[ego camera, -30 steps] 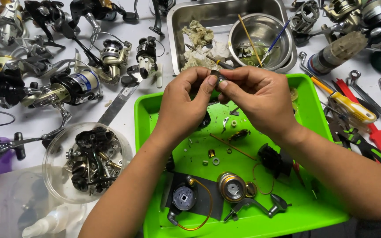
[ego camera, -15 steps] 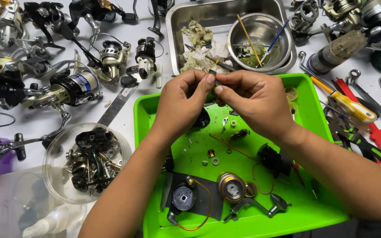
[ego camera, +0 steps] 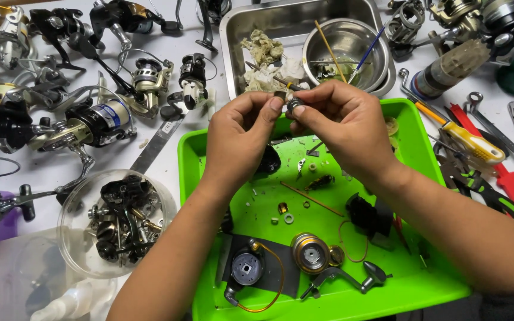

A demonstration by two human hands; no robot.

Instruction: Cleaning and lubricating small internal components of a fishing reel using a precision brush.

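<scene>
Above the far edge of the green tray [ego camera: 429,285], both hands meet: the left hand [ego camera: 239,139] and right hand [ego camera: 343,128] each pinch a small round metal part [ego camera: 294,105] between fingertips. On the tray's near edge lie a spool [ego camera: 310,252] and handle [ego camera: 343,276]; a tub of parts [ego camera: 117,220] stands just left.

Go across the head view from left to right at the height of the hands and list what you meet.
Silver and black fishing reel with blue band → left hand → small dark round metal part pinched between both hands → right hand → yellow-handled screwdriver → flat red plastic tool.
</scene>
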